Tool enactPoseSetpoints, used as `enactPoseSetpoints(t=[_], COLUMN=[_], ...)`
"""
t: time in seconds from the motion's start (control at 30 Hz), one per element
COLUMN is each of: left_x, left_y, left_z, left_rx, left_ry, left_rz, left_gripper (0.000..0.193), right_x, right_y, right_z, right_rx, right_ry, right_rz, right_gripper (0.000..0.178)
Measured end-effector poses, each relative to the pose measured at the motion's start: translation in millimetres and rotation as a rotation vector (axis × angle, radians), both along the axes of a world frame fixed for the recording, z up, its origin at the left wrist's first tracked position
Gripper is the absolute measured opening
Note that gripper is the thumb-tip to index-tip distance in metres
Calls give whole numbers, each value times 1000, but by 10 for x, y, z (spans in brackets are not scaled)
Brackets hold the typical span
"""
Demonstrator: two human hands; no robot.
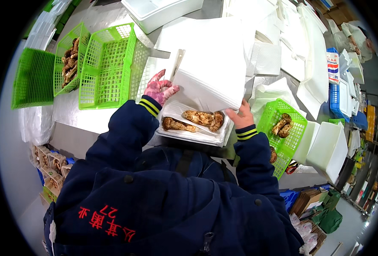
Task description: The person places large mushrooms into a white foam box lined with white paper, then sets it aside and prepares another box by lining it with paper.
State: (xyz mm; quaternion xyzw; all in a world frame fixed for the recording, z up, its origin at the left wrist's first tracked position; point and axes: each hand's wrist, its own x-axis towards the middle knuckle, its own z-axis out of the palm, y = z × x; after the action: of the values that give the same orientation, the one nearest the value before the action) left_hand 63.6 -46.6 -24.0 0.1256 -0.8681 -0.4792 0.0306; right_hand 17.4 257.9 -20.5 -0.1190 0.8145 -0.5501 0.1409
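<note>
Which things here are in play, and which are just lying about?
Likely in play:
right hand, gripping the white sheet
left hand, beside it
white box
larger mushroom, smaller mushroom, both in the box

Apparently just lying about:
stack of green baskets, far left
red-white-blue packet, right
blue crate, right

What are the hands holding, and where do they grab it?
The right hand holds the white sheet by its near right corner; whether the left hand grips it too is unclear.

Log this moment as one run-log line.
left hand: beside white sheet, left edge | right hand: holding sheet, near-right corner | white box: two mushrooms inside
</note>
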Motion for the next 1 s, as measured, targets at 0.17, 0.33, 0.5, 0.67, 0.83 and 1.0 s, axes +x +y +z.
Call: enactPoseSetpoints(t=[0.17,0.33,0.5,0.67,0.83,1.0], left_x=[246,426,452,466,369,267], left_y=[84,53,191,346,545,401], left_z=[65,-112,220,553,551,852], left_rx=[207,433,-358,-754,-798,-615], left_ry=[-233,-268,-370,44,142,397], left_rz=[29,77,-81,-153,-380,-372], left_gripper=[78,68,24,42,63,70], right_x=[40,-95,-180,-207,-167,-176], right_y=[-16,-20,-212,-291,-285,-260], right_z=[-252,-175,-16,136,23,13], right_rx=[-125,116,642,693,687,679], right_ry=[-222,-116,-54,-111,-43,-108], right_rz=[-71,95,98,105,99,77], right_gripper=[33,32,29,25,28,23])
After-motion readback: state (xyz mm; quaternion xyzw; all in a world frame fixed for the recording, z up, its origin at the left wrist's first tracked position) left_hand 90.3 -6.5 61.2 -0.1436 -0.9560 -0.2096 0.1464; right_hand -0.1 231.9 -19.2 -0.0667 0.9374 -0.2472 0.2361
